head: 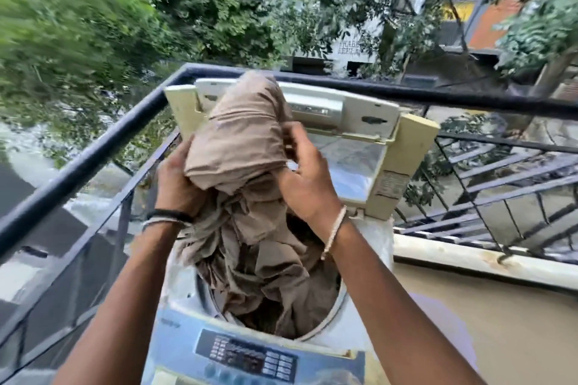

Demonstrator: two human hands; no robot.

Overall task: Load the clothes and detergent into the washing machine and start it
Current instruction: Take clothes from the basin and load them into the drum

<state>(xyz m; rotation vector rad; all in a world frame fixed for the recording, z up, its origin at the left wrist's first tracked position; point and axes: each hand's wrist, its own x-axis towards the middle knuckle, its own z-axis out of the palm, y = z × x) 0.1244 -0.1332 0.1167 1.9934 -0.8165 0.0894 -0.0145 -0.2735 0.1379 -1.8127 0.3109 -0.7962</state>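
Foliage (78, 19) is filling the left background, blurred, beyond a dark balcony railing (93, 159) that is running along the left side and across the back. Inside the railing corner, a top-loading washing machine (372, 237) is standing with its control panel (247, 356) nearest the camera. The left hand (175, 181) is gripping the left underside of a tan cloth bundle (240, 141), with its fingers hidden beneath the fabric; dark and pale bands (170, 217) are sitting on that wrist. The bundle is being held raised between both hands, directly above the drum opening (333, 314), while its lower folds are hanging down and lying inside the drum. The right hand (306, 184) is holding the right edge of the bundle, fingers and thumb curled around a fold, and a pale bracelet (336, 231) is circling that wrist. Behind the hands and to their right, the hinged lid (353, 159) is standing open, leaning toward the back rail. Farther right, slanted railing bars (500, 172) are crossing above a tan balcony floor (500, 322).
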